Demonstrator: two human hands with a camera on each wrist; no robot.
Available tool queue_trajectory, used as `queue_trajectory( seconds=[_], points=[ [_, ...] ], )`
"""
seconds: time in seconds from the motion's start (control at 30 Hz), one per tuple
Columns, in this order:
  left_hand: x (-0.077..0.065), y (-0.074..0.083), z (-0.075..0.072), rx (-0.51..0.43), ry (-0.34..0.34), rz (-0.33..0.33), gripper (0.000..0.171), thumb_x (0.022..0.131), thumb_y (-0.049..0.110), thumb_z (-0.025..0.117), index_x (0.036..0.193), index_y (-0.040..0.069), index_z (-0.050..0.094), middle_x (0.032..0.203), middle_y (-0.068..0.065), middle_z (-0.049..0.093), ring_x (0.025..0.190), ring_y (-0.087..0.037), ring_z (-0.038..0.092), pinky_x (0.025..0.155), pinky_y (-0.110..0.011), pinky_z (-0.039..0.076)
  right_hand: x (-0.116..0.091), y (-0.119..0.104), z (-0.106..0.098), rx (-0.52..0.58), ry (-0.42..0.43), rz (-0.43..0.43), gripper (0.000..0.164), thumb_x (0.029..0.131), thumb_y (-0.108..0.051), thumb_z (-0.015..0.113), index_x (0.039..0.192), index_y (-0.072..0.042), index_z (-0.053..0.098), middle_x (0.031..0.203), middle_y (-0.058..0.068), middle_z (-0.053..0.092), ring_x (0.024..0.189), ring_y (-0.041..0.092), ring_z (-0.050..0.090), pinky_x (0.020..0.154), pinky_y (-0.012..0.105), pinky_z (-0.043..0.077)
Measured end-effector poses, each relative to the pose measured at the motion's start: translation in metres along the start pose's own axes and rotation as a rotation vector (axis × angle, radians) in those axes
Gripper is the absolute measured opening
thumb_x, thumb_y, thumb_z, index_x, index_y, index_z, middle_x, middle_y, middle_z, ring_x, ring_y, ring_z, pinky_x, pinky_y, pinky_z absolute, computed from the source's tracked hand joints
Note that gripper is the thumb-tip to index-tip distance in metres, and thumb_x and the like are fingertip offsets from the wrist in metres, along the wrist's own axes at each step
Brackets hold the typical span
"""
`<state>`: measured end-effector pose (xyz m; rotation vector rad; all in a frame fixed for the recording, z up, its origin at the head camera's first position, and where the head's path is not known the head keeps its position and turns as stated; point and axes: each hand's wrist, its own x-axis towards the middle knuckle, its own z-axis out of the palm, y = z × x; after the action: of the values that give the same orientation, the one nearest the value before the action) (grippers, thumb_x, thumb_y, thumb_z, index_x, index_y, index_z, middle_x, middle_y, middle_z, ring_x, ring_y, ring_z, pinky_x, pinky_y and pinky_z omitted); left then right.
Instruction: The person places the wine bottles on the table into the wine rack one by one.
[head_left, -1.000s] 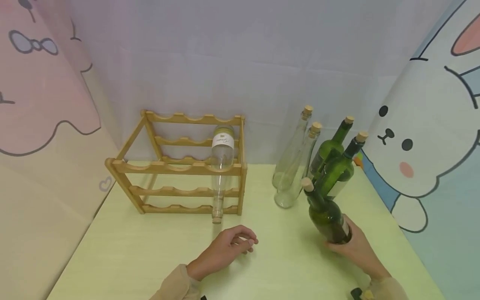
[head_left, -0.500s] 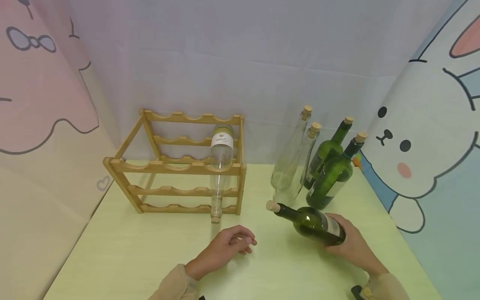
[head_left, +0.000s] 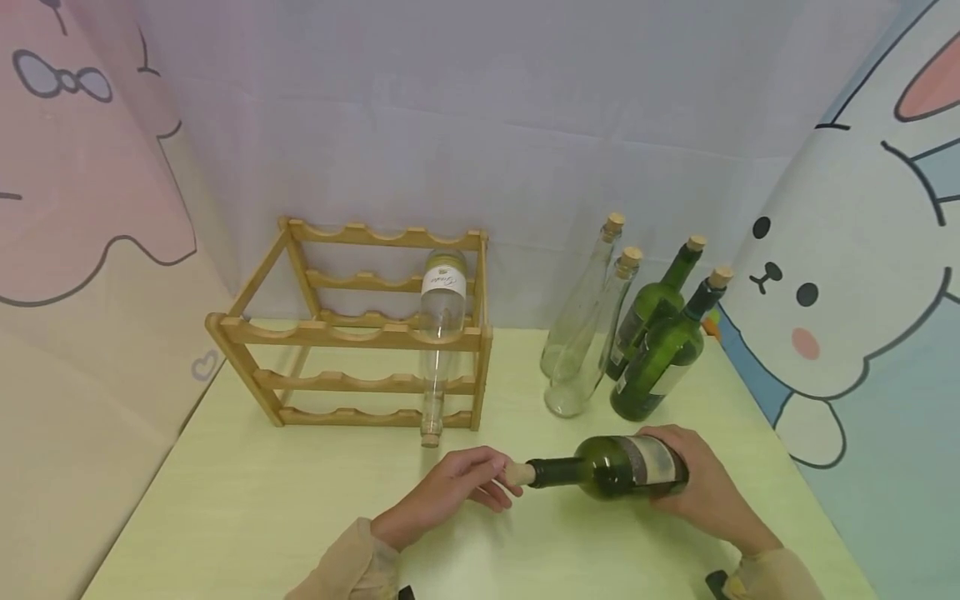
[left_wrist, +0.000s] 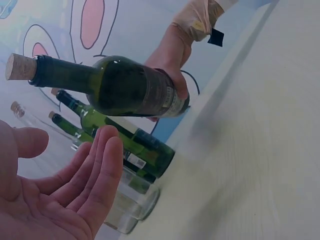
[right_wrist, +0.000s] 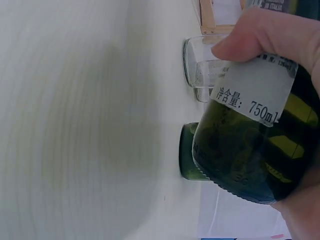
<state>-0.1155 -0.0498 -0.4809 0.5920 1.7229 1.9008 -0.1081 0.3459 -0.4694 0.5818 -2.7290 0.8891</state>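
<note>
My right grip point(head_left: 697, 479) holds the bottle point(head_left: 607, 468) roughly level, cork point(head_left: 521, 475) near my left grip point(head_left: 457, 483), relaxed and wide; the rack point(head_left: 352, 336) stands beyond it!

We recognise a screened tabletop setting, apparently a makeshift booth: a pale table point(head_left: 570, 554) bounded behind by a plain cloth point(head_left: 487, 158) and at the sides by cartoon-printed hangings point(head_left: 135, 392), a pink figure point(head_left: 82, 175) left and a white rabbit point(head_left: 862, 283) right. We cannot identify the room beyond.
</note>
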Motion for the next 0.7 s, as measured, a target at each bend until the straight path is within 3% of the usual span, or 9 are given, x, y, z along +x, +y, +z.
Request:
queue_trajectory(
  seconds=[0.27,0.53,0.7],
  points=[
    [0.002,0.005,-0.001,-0.031,0.039,-0.041,0.046,0.117,0.032,0.046,0.129,-0.008,0.065,0.118,-0.016,0.076,0.098,-0.016,0.073,0.091,-0.031,0.061,0.007,-0.006,-0.009,-0.124,0.008,-0.117,0.098,0.041,-0.003,0.100,0.133,-0.019,0.069,0.127,-0.002,0.067,0.115,0.012,0.051,0.088,0.051,0.044],
    [0.002,0.007,-0.001,-0.033,-0.079,-0.106,0.059,0.118,0.043,0.038,0.140,-0.007,0.061,0.121,-0.016,0.077,0.104,-0.019,0.075,0.096,-0.030,0.059,0.012,-0.013,-0.013,-0.226,-0.006,-0.197,0.103,0.036,-0.004,0.102,0.132,-0.023,0.069,0.124,0.001,0.069,0.114,0.027,0.058,0.090,0.058,0.046],
    [0.005,0.011,0.005,0.074,-0.161,-0.139,0.061,0.117,0.048,0.034,0.144,-0.001,0.060,0.127,-0.008,0.075,0.110,-0.016,0.073,0.098,-0.029,0.056,0.012,-0.017,-0.012,-0.269,-0.016,-0.234,0.101,0.037,-0.005,0.104,0.131,-0.017,0.070,0.124,0.004,0.069,0.114,0.035,0.060,0.091,0.064,0.047]
  ],
)
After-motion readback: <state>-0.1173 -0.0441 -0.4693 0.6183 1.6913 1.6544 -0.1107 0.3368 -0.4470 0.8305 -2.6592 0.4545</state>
